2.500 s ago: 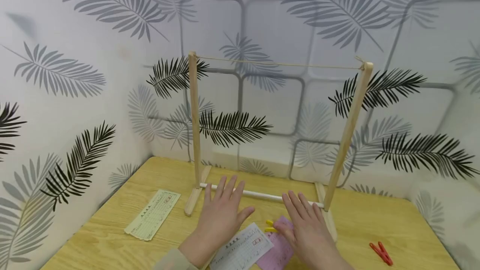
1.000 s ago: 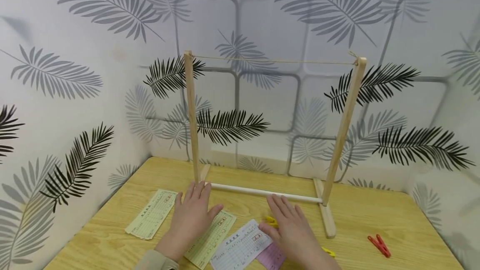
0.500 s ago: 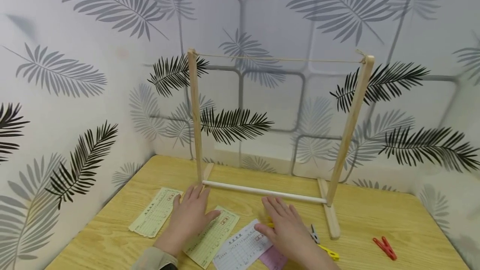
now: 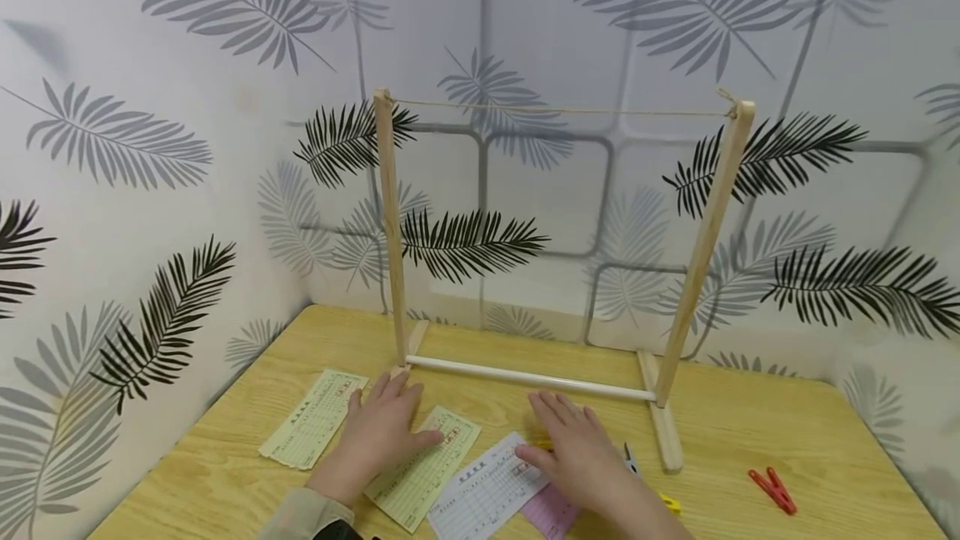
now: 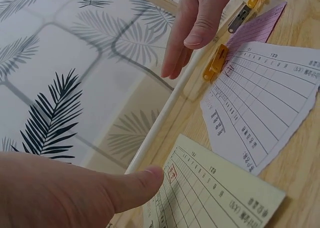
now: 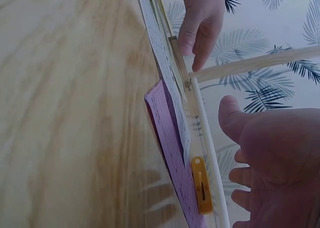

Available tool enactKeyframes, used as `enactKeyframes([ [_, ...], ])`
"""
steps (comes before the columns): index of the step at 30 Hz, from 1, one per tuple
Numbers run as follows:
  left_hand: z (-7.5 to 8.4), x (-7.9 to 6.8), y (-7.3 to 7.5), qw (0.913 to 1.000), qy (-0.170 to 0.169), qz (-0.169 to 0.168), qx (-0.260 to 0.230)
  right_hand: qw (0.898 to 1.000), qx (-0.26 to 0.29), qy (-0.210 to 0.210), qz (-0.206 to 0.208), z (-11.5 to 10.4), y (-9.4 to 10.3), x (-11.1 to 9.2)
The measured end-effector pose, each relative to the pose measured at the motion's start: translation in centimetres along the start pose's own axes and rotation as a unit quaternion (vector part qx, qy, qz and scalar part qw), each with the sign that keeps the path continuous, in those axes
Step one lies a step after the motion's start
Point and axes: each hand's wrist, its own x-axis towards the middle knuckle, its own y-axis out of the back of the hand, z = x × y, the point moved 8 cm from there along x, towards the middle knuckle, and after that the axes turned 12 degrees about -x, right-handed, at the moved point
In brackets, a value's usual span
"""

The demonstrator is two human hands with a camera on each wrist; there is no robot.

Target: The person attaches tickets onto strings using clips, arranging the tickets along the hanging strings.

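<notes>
My left hand [image 4: 381, 432] is palm down with its fingers spread, overlapping a pale green printed slip [image 4: 431, 473] in the head view. It holds nothing. Another pale green slip [image 4: 315, 419] lies to its left. My right hand [image 4: 573, 448] is also outstretched and holds nothing. Below it are a white slip [image 4: 480, 494] and a pink slip [image 4: 551, 511], which the white one partly covers. A yellow clip [image 5: 216, 63], mostly hidden by the right hand in the head view, lies at the top of these slips.
Behind the hands stands a wooden frame [image 4: 708, 252] with a string [image 4: 562, 111] across its top and a white rod [image 4: 525, 377] low down. A yellow-handled tool with a grey metal tip [image 4: 632, 461] lies right of the right hand. Farther right is a red clothespin [image 4: 772, 490].
Since the oldest frame my left hand has moved left, uncovering the second green slip. My right hand has shifted slightly left, and the grey-tipped tool now shows. Over the last half second both hands barely move.
</notes>
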Motion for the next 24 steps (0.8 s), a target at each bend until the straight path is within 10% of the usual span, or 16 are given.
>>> enactKeyframes([
  [24,0.0,0.0,-1.5,0.9989,-0.015,-0.036,-0.023,0.999,0.041,-0.012,-0.032,2.3,-0.2,-0.4],
])
